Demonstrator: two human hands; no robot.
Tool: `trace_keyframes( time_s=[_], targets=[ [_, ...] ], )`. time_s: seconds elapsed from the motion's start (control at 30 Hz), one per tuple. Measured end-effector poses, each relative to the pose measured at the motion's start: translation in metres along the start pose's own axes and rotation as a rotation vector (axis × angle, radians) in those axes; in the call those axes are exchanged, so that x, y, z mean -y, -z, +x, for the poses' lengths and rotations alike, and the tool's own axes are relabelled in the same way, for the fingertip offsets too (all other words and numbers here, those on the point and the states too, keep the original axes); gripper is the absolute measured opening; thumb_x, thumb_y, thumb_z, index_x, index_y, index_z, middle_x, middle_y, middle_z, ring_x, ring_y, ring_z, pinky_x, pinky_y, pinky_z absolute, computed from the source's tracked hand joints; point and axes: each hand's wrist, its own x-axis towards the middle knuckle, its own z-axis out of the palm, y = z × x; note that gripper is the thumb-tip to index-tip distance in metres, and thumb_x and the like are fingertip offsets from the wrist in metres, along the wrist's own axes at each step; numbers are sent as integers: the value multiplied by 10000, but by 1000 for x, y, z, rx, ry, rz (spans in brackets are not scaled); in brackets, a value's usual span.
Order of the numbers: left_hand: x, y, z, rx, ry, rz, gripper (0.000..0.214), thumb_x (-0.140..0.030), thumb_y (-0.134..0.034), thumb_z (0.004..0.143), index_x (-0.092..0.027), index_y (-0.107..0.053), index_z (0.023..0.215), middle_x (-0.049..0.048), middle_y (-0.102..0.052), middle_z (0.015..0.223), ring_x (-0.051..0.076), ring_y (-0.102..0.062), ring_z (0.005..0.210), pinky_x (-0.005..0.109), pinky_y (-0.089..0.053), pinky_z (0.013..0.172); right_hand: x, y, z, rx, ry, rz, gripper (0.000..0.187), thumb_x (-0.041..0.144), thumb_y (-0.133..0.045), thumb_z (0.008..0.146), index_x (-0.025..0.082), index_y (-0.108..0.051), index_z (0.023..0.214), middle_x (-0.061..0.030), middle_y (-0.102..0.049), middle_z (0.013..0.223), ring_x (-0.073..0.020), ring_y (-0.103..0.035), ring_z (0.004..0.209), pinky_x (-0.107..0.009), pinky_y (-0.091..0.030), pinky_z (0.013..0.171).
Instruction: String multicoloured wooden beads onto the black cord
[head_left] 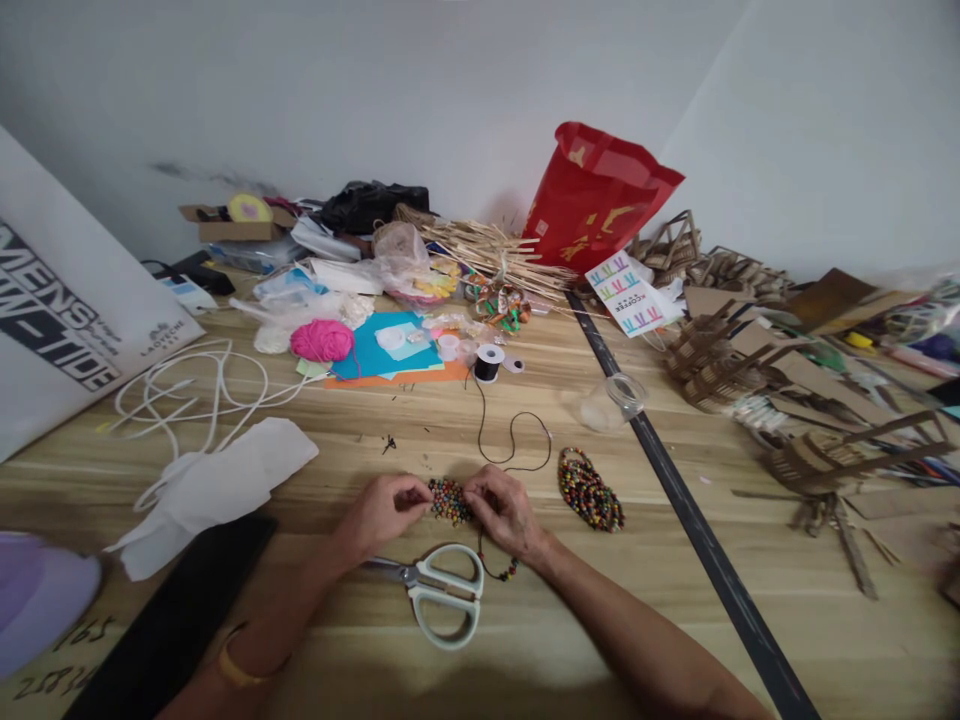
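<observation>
Loose beads (450, 502): on the table (346, 432), between our hands.
Left hand (388, 508): beside them; whether it grips any, we cannot tell.
Right hand (508, 505): narrow pinch, seemingly on the cord (550, 437).
Threading: likely our step; next needs steady alignment.

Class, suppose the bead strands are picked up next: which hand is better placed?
Probably the right hand: it is nearer the bead strands, while the left hand is across the bead pile.
</observation>
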Motion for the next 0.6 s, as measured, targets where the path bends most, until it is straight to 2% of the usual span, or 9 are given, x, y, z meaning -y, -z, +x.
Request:
trace_keyframes(
  time_s=[0.2,0.6],
  targets=[
    [5,-8,2,52,51,-235,99,-219,-638,666,-127,-661,694,30,-670,642,140,-589,595,221,-457,565,1,0,-3,109,186,-81,106,193,-477,900,167,-563,843,-57,-583,753,-161,-518,715,-275,-426,639],
    [7,-12,2,91,74,-284,112,-227,-650,661,-123,-649,702,35,-669,670,154,-608,641,251,-477,630,-2,-4,-6,148,281,-164,67,170,-481,892,167,-541,861,-54,-577,738,-160,-509,697,-266,-423,621]
  ],
)
